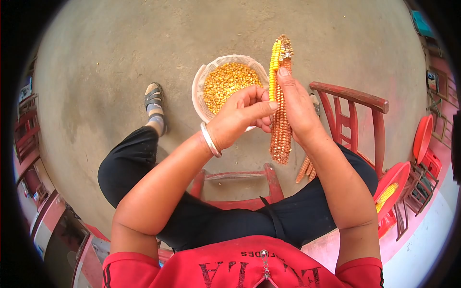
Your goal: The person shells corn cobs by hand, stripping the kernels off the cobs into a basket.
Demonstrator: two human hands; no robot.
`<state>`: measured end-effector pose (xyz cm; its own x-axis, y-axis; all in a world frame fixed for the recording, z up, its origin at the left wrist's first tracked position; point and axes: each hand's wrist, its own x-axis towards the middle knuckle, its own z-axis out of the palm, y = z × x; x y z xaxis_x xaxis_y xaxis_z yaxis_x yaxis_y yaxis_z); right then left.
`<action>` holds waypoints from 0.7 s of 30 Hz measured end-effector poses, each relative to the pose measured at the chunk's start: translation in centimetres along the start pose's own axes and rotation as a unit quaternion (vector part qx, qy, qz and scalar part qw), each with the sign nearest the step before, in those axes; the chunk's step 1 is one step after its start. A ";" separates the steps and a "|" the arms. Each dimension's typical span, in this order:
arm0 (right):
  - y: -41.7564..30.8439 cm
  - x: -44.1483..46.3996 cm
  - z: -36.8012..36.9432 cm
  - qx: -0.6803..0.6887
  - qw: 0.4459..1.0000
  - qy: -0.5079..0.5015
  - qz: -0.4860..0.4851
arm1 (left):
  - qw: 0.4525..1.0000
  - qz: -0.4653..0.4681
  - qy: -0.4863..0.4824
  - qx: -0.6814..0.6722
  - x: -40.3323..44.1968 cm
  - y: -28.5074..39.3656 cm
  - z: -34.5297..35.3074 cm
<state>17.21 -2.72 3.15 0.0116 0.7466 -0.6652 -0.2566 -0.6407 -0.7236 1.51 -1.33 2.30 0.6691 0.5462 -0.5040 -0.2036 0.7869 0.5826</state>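
Floor (192,29) below; right hand (298,108) clasps corn cob (281,134), likely light, stiff, best held mid-length; left hand (235,117) half-curled, thumb (261,110) against kernels (272,86), grip unclear.

Bright, soft light spreads evenly across my floor (201,29), leaving faint shadows. The centre looks sharp; outward, my 1 view bends strongly, blurring slightly toward its black, curved border.
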 end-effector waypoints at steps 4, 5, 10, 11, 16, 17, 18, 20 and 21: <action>0.2 0.2 0.5 -0.018 1.000 0.007 -0.011 | 0.997 0.023 0.044 0.056 0.1 -0.2 0.2; -0.1 0.0 0.7 -0.006 1.000 0.011 -0.008 | 0.996 0.035 0.041 0.068 0.1 -0.3 0.0; 0.0 0.0 1.0 0.011 1.000 0.004 -0.012 | 0.993 0.066 0.012 0.100 0.1 -0.6 -0.9; 0.1 0.2 1.0 0.002 1.000 0.004 -0.026 | 0.991 0.061 -0.001 0.116 0.1 -0.4 -1.0; -0.1 0.0 0.8 0.001 1.000 -0.012 0.005 | 0.981 0.029 -0.045 0.189 -0.1 0.5 -1.7; 0.0 0.2 0.7 -0.019 1.000 -0.017 -0.016 | 0.983 0.041 -0.043 0.173 -0.1 0.2 -1.7; 0.2 0.3 0.5 -0.040 0.998 -0.021 -0.038 | 0.985 0.053 -0.042 0.158 -0.1 0.2 -1.5; 0.4 0.4 0.3 -0.081 0.995 -0.005 -0.059 | 0.994 0.037 -0.010 0.099 -0.4 0.4 -0.8; 0.4 0.5 0.2 -0.122 0.989 0.011 -0.078 | 0.999 0.019 0.023 0.039 -0.4 0.6 -0.5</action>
<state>16.91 -2.60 2.57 0.0552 0.8373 -0.5440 -0.0090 -0.5444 -0.8388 0.75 -0.97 2.55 0.6278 0.5900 -0.5077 -0.1713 0.7410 0.6493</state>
